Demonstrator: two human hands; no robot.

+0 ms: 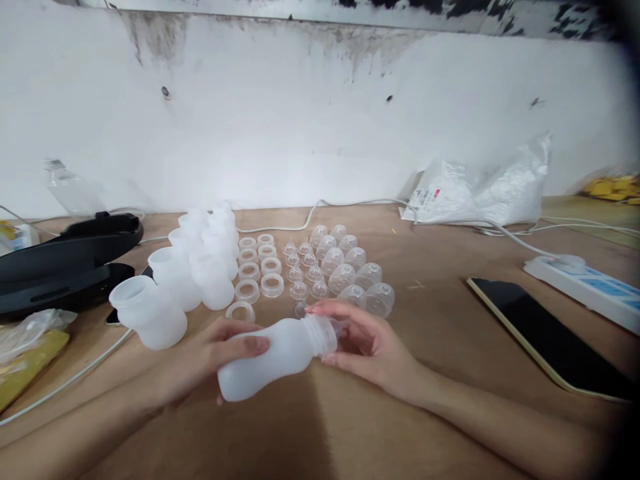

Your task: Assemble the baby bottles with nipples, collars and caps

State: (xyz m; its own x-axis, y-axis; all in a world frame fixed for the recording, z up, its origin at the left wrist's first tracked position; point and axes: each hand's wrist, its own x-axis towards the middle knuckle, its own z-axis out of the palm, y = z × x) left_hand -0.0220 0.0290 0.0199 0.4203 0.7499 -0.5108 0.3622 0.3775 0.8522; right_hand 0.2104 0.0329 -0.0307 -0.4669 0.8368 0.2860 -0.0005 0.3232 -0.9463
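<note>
A frosted white baby bottle (273,357) lies tilted between my hands, its ringed neck pointing right. My left hand (227,347) is wrapped round its body. At the neck end, the fingers of my right hand (363,343) close round the collar, where a clear nipple (341,327) sticks out, partly hidden. Just beyond stand rows of clear nipples (299,289) and translucent collar rings (272,285). Clear domed caps (379,300) are lined up to their right. Several more frosted bottles (150,313) stand upright to the left.
At the right lie a phone (545,333) and a white power strip (585,287) with cables. A plastic bag of white pieces (475,190) rests against the wall. Black objects (65,260) and a yellow packet (30,363) sit at the left. A clear bottle (73,190) is behind them.
</note>
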